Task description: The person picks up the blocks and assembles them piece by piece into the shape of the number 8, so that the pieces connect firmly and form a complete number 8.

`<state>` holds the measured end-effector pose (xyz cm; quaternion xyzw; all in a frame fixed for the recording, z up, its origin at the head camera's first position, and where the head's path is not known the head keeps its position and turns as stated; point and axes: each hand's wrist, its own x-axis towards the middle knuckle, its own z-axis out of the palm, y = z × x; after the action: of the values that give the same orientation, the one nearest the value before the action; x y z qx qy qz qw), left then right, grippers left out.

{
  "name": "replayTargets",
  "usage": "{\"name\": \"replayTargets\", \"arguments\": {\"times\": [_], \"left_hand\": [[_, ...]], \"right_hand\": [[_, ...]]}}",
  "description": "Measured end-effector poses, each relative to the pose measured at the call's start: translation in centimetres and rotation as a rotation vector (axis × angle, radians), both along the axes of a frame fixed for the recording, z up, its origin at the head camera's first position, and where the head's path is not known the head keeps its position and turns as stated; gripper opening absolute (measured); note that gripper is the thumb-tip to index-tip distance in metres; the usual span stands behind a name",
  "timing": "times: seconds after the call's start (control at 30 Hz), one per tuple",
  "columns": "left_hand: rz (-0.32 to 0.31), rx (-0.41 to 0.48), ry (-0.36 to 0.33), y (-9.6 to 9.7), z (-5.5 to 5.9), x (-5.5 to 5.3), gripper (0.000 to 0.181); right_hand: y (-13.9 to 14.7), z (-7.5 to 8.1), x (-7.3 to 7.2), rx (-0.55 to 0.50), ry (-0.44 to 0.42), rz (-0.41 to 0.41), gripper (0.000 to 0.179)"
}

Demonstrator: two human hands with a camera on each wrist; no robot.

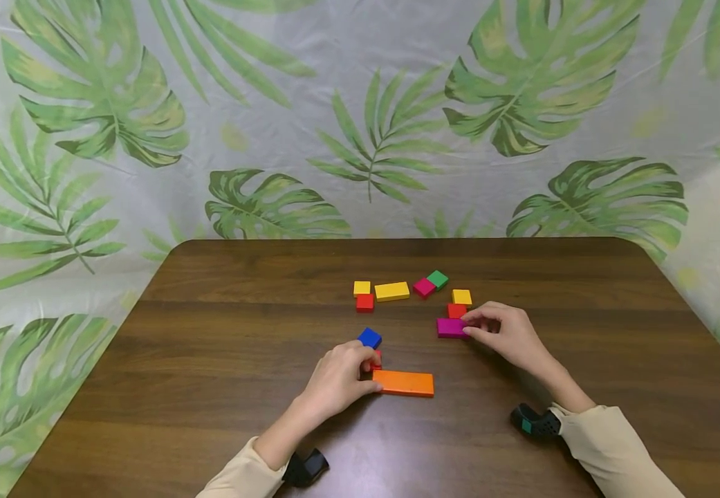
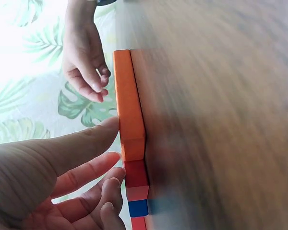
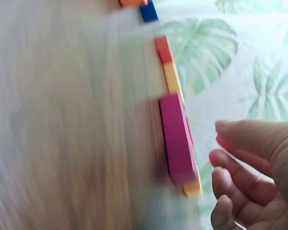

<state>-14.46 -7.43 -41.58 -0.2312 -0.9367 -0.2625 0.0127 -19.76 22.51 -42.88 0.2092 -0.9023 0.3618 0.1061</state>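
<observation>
My left hand (image 1: 341,373) is over the left end of a long orange block (image 1: 404,383). Its thumb tip rests at the orange block's end, and its fingertips are right at a small red block (image 2: 136,179) that lies against it. A blue block (image 1: 369,337) lies just beyond. By the right end of a magenta block (image 1: 449,328) is my right hand (image 1: 509,335), its thumb and forefinger spread apart. The right wrist view shows a gap between those fingertips and the magenta block (image 3: 176,139). Behind this block lie a red block (image 1: 456,310) and a yellow block (image 1: 462,297).
Farther back on the brown wooden table (image 1: 241,318) lie a yellow square block (image 1: 362,288) touching a red one (image 1: 365,303), a longer yellow block (image 1: 392,292), and a crimson block (image 1: 424,287) against a green one (image 1: 438,279). A leaf-patterned cloth (image 1: 391,41) hangs behind.
</observation>
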Motion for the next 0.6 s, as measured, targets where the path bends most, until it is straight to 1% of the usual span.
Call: {"name": "replayTargets", "arguments": {"times": [0.07, 0.13, 0.4, 0.6], "left_hand": [[0.000, -0.001, -0.002, 0.00, 0.02, 0.02, 0.024], [0.000, -0.002, -0.002, 0.00, 0.03, 0.02, 0.024], [-0.001, -0.005, -0.003, -0.04, 0.07, 0.01, 0.025], [0.002, -0.010, -0.008, -0.03, 0.17, 0.01, 0.025]], "right_hand": [[0.52, -0.07, -0.30, 0.016, 0.013, -0.030, 0.014], [0.90, -0.18, -0.48, 0.034, 0.006, -0.043, 0.016], [1.03, -0.55, -0.70, 0.096, -0.063, -0.044, 0.021], [0.19, -0.37, -0.30, 0.091, -0.083, -0.014, 0.020]]}}
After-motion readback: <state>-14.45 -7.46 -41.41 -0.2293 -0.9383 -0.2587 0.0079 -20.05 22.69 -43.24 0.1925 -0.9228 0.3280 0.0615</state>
